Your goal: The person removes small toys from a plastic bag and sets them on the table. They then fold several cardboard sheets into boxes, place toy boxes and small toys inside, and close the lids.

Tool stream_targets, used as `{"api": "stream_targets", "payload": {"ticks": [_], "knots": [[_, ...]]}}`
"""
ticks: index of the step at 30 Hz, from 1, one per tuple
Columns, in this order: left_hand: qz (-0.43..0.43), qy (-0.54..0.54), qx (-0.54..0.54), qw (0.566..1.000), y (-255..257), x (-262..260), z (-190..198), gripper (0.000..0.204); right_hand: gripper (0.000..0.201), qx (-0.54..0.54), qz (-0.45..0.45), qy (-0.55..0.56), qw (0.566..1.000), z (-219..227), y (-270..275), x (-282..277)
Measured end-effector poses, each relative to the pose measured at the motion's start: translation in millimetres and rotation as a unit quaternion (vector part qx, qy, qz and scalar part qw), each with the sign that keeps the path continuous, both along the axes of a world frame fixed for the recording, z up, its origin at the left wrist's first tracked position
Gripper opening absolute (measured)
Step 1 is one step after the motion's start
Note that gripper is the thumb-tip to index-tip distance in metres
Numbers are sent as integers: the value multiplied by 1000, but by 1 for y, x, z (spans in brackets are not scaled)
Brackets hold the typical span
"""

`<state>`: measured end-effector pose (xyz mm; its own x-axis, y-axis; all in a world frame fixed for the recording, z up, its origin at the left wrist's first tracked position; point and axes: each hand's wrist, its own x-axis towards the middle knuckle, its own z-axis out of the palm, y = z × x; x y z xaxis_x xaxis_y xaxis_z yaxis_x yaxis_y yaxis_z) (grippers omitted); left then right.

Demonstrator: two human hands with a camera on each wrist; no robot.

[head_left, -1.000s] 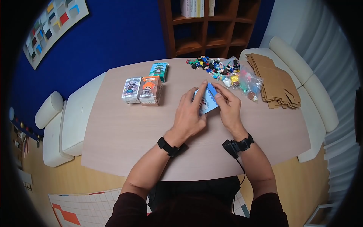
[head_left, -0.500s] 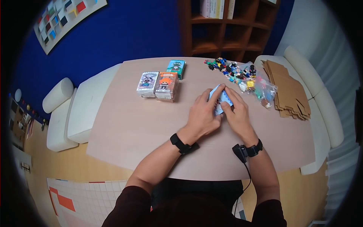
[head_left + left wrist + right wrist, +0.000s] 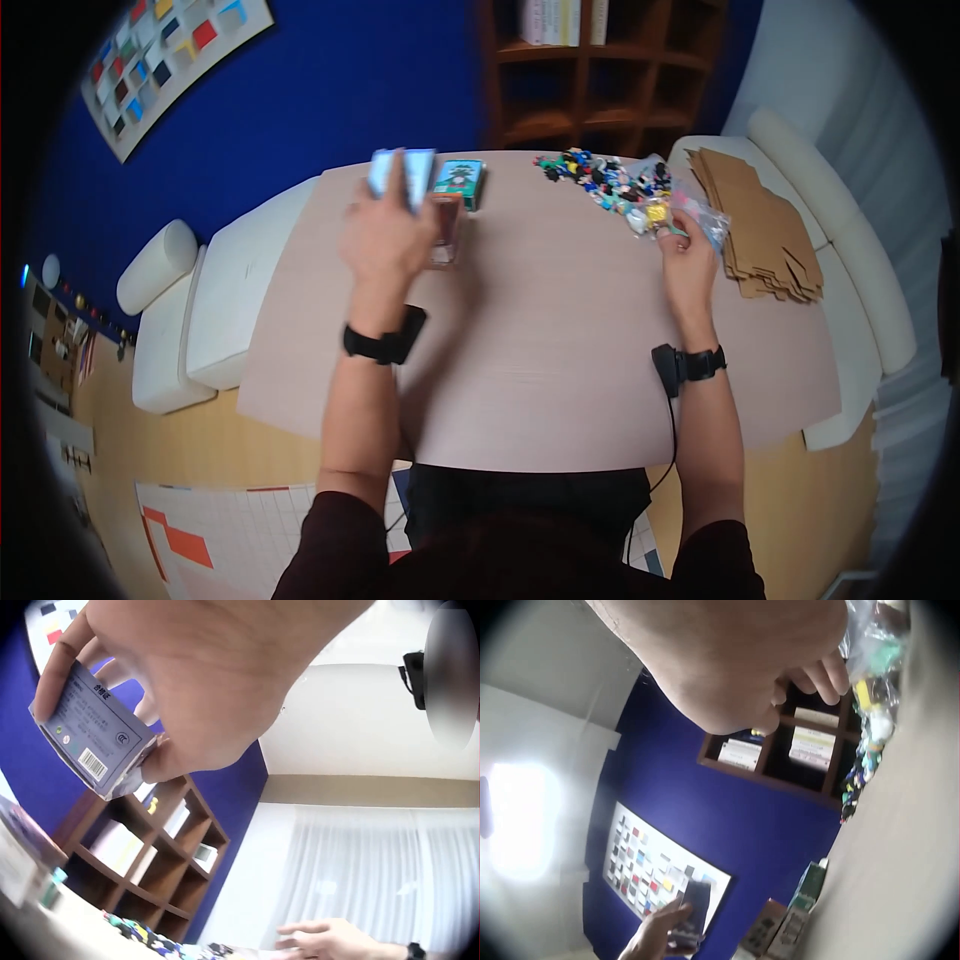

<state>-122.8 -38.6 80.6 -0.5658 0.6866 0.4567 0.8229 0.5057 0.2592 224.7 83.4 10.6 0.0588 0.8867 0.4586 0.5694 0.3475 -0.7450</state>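
The left hand (image 3: 385, 240) grips a small light-blue box (image 3: 418, 170) above the far left part of the table; the left wrist view shows printed text and a barcode on the box (image 3: 94, 739) between fingers and thumb. Close by stand a green box (image 3: 459, 183) and an orange box (image 3: 446, 215), the latter partly covered by the hand. The right hand (image 3: 690, 275) is at the clear plastic bag (image 3: 713, 225) beside the figures, its fingers bent; whether they pinch the bag cannot be told.
Many small colourful figures (image 3: 600, 180) lie in a pile at the table's far right. Flattened brown cardboard (image 3: 760, 225) lies along the right edge. A white sofa (image 3: 255, 270) stands left of the table (image 3: 540, 350), and a wooden shelf (image 3: 585, 100) stands behind.
The hands have parted. The left hand has carried the light-blue box from the middle to the boxes at the left; the right hand has let go of it and moved right to the plastic bag.
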Motion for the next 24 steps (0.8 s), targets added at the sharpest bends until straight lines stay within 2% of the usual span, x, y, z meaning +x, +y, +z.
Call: {"api": "stream_targets", "payload": {"ticks": [1,2,6,10,13,16,19,20,22,24], "knots": [[8,2,-14,1000,2,-14,2,73,42,3,-44,-5,999,4,5,8],[18,5,-28,999,3,-29,3,72,39,30,-55,4,998,-12,22,22],[48,-19,-128,990,17,-57,3,70,38,-2,-81,-14,997,-29,39,39],[46,-21,-201,978,27,-59,-2,70,34,-31,-71,-21,997,-28,33,32],[22,-15,-221,975,30,-62,-10,74,33,-39,-67,-26,997,-27,32,32],[49,24,-213,976,36,-57,-7,77,32,-15,-82,-29,996,-28,34,36],[-25,131,-93,987,43,-37,5,80,31,-25,-127,-16,992,-20,30,39],[-47,104,-110,987,48,-22,17,77,31,-35,-144,-10,989,-16,31,41],[-90,47,-145,984,69,8,40,71,34,17,-192,-56,980,-22,37,50],[-128,3,-175,976,101,11,36,67,40,42,-240,-105,964,-28,40,60]]}}
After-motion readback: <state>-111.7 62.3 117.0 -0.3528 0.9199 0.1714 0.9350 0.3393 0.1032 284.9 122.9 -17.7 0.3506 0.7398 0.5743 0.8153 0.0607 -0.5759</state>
